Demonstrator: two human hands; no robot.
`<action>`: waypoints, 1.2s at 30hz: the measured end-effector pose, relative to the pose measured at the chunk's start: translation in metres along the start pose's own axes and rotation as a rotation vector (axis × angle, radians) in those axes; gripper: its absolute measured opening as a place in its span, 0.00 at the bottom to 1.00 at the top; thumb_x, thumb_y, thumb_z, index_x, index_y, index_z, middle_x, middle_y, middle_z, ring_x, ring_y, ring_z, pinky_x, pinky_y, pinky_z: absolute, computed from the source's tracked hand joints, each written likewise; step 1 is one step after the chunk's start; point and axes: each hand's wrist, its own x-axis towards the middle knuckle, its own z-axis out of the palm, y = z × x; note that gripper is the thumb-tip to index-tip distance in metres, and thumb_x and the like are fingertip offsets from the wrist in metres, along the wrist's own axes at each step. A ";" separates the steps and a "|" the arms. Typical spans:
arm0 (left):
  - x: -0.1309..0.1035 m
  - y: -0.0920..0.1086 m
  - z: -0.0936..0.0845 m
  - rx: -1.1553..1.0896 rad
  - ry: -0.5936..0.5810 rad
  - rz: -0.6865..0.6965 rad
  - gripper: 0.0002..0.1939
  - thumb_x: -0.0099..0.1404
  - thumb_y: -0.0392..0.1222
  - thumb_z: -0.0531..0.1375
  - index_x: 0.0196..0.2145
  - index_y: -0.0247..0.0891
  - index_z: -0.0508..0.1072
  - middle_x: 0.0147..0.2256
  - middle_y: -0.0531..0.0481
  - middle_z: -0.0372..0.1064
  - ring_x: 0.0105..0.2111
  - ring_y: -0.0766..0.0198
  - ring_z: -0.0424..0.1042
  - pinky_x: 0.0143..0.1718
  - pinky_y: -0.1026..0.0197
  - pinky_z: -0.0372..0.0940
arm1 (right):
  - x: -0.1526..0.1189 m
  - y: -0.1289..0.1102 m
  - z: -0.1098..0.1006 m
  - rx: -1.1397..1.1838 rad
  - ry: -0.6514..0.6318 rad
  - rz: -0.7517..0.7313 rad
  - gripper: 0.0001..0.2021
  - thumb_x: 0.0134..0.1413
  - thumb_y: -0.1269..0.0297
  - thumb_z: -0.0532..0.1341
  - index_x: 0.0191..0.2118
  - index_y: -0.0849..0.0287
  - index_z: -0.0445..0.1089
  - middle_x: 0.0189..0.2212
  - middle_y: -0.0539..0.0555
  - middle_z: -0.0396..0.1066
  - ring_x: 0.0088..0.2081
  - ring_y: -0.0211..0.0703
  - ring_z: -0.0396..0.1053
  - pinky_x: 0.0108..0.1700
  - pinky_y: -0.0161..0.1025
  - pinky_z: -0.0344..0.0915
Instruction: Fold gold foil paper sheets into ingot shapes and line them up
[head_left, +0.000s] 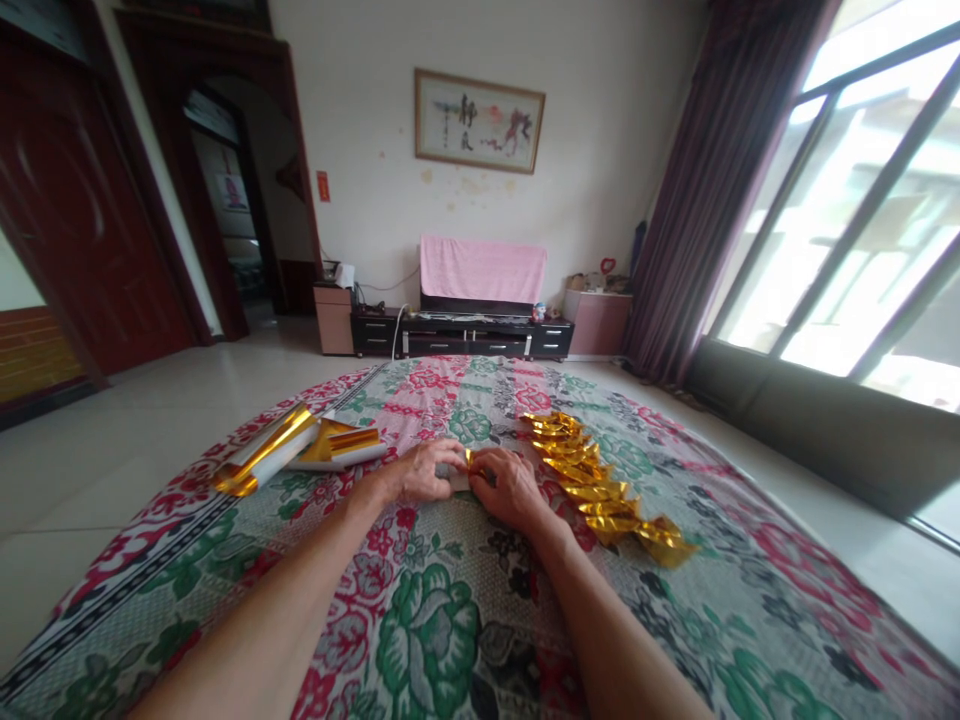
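Both hands meet over the flowered cloth, around a small piece of gold and white foil paper. My left hand has its fingers bent against the paper's left side. My right hand is curled over its right side, with a bit of gold showing between the hands. Folded gold foil pieces lie in an overlapping row to the right of my right hand. On the left, curled sheets of gold foil paper with white backs rest on the cloth.
The round table is covered by a patterned cloth. Beyond it stand a low black cabinet and a pink cloth over a screen. Purple curtains hang beside the right window.
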 end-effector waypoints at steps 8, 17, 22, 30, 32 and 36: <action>-0.002 0.001 -0.003 -0.057 -0.079 -0.023 0.26 0.43 0.26 0.53 0.40 0.40 0.74 0.53 0.50 0.62 0.52 0.59 0.62 0.55 0.60 0.55 | 0.001 0.003 0.002 0.002 0.010 0.008 0.07 0.49 0.65 0.56 0.33 0.52 0.70 0.40 0.48 0.70 0.46 0.42 0.62 0.48 0.41 0.53; -0.003 0.002 0.002 -0.007 0.043 -0.012 0.09 0.55 0.40 0.59 0.35 0.40 0.75 0.49 0.49 0.65 0.47 0.63 0.66 0.52 0.60 0.58 | 0.000 0.003 0.003 -0.039 0.005 0.015 0.08 0.50 0.63 0.56 0.37 0.51 0.70 0.43 0.49 0.69 0.47 0.44 0.62 0.48 0.43 0.53; -0.002 -0.003 0.004 -0.017 0.056 0.013 0.07 0.56 0.39 0.59 0.34 0.41 0.76 0.48 0.50 0.66 0.47 0.64 0.66 0.52 0.60 0.58 | -0.001 0.004 0.004 -0.044 -0.004 -0.003 0.09 0.50 0.63 0.56 0.39 0.50 0.69 0.45 0.49 0.68 0.48 0.45 0.61 0.49 0.44 0.51; -0.002 -0.005 0.005 -0.039 0.071 0.006 0.08 0.58 0.41 0.58 0.34 0.41 0.76 0.47 0.49 0.67 0.46 0.64 0.66 0.51 0.61 0.58 | 0.001 0.001 0.002 -0.079 -0.042 0.008 0.10 0.52 0.61 0.55 0.41 0.48 0.68 0.47 0.49 0.66 0.49 0.45 0.60 0.49 0.45 0.51; -0.002 -0.003 0.004 -0.046 0.068 -0.018 0.09 0.58 0.42 0.57 0.34 0.40 0.76 0.47 0.49 0.67 0.47 0.64 0.66 0.51 0.61 0.59 | 0.000 0.000 0.001 -0.081 -0.046 0.009 0.10 0.52 0.61 0.55 0.41 0.48 0.68 0.47 0.49 0.66 0.49 0.45 0.60 0.49 0.45 0.51; -0.003 -0.003 0.003 -0.074 0.050 -0.045 0.10 0.58 0.43 0.57 0.35 0.40 0.77 0.49 0.49 0.66 0.47 0.64 0.66 0.52 0.62 0.58 | 0.000 -0.001 0.000 -0.089 -0.043 0.002 0.10 0.52 0.59 0.55 0.40 0.48 0.69 0.45 0.49 0.66 0.47 0.45 0.60 0.48 0.45 0.51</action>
